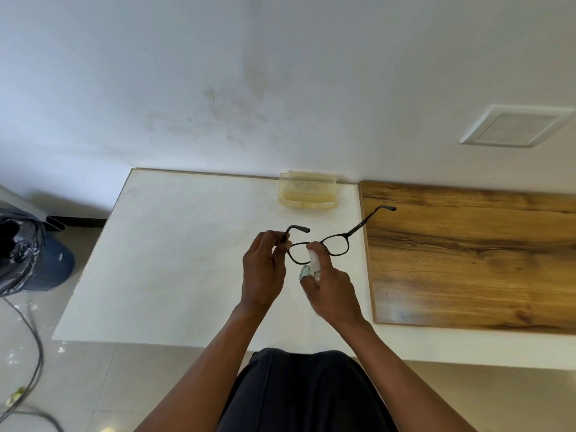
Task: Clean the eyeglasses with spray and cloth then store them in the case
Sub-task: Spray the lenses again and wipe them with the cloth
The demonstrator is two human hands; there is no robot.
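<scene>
Black-framed eyeglasses (pixel 338 243) with both temples unfolded hang above the white table (pixel 174 251). My left hand (pixel 264 271) pinches the frame at its left hinge. My right hand (pixel 332 289) grips a small clear spray bottle (pixel 314 262), its white top close to the left lens. A bit of pale green cloth (pixel 304 271) with a zigzag edge shows just left of the bottle, mostly hidden by my right hand. A translucent yellowish eyeglass case (pixel 307 194) stands open at the table's far edge by the wall.
A wood-grain board (pixel 473 257) lies on the right part of the table. A bin lined with a black bag (pixel 21 254) stands on the floor at the left, with cables (pixel 34 353) trailing near it. My dark-trousered lap (pixel 305 391) is at the table's near edge.
</scene>
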